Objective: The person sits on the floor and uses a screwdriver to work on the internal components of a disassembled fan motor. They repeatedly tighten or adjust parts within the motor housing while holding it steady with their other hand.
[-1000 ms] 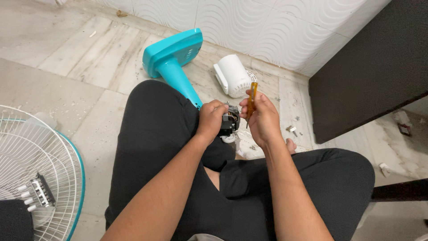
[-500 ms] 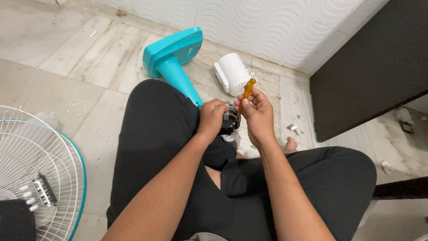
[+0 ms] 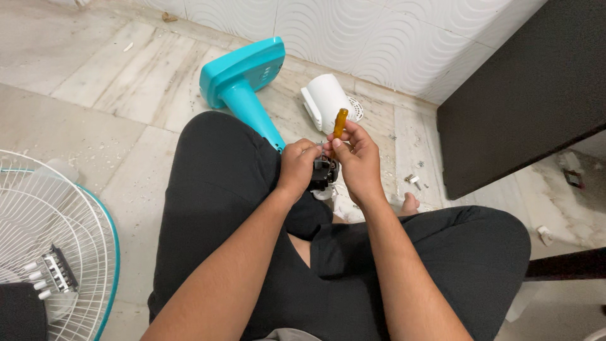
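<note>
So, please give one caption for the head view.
Seated person's left hand grips a dark motor part; right hand holds an amber-handled screwdriver.

- Left hand (image 3: 297, 165) grips a small dark motor part (image 3: 323, 172) above the lap.
- Right hand (image 3: 356, 163) holds an amber-handled screwdriver (image 3: 340, 122), handle upward, at that part.
- Teal fan stand (image 3: 243, 85) and white housing (image 3: 327, 102) lie on the floor beyond.
- White fan grille (image 3: 47, 252) lies at left.

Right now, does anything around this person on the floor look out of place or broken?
Yes. A fan lies in pieces: the teal stand is tipped over by the wall, the white wire guard lies flat at the left, and the white motor cover sits apart. Small screws and crumbs of debris are scattered over the tiles.
</note>
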